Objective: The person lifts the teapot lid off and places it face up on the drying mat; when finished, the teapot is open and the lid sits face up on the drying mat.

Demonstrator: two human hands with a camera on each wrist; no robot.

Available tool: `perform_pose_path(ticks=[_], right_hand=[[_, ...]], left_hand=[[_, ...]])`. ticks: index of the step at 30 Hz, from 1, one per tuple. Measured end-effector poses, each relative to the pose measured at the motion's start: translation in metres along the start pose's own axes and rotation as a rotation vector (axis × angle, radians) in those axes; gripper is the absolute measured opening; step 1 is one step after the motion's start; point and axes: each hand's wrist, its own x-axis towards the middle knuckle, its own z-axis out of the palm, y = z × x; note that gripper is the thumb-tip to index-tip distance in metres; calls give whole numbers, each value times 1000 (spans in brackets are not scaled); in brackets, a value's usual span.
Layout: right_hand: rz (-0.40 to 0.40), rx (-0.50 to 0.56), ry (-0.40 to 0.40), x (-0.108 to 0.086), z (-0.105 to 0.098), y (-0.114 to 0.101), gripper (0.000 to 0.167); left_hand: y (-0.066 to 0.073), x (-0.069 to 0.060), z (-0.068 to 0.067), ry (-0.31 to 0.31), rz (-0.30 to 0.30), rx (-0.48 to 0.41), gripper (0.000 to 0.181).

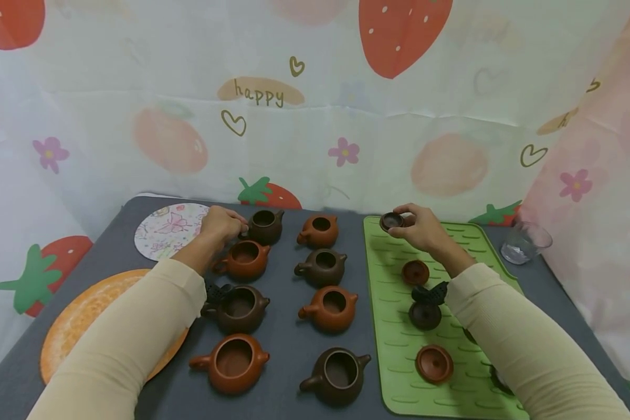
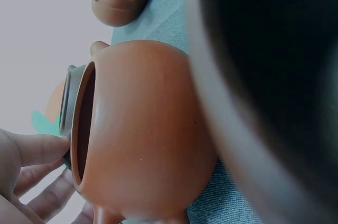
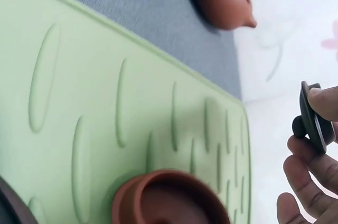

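Note:
At the far left of the teapot rows, my left hand point(image 1: 221, 224) pinches the handle of a dark brown lidless teapot point(image 1: 270, 234). The left wrist view shows that thumb and fingers partly behind a nearer orange-brown teapot point(image 2: 148, 123). My right hand point(image 1: 421, 226) holds a small dark teapot lid point(image 1: 391, 220) above the far end of a green ridged mat point(image 1: 380, 326). In the right wrist view, thumb and fingers pinch the lid point(image 3: 316, 123) by its edge, its round knob facing away from the palm. Below it lies a reddish lid point(image 1: 416, 272).
More lidless teapots stand in two columns, including an orange-brown teapot point(image 1: 317, 231) and a dark one point(image 1: 338, 376). Other lids, such as a reddish lid point(image 1: 434, 364), lie on the mat. A clear glass point(image 1: 525, 244) stands right; a patterned round mat point(image 1: 160, 233) and an orange round mat point(image 1: 79, 326) lie left.

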Motion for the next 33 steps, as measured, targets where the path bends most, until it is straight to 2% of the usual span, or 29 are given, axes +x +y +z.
perform_pose_path(ticks=[7, 17, 27, 33], right_hand=[[62, -57, -10, 0, 2, 13, 48], [54, -163, -50, 0, 3, 27, 50], [39, -270, -105, 3, 6, 32, 48], [15, -317, -112, 4, 9, 33, 48]], left_hand=[[0, 0, 1, -2, -5, 3, 16], [-3, 2, 2, -6, 3, -7, 16], [-3, 1, 0, -9, 9, -15, 16], [-3, 3, 0, -7, -1, -19, 17]])
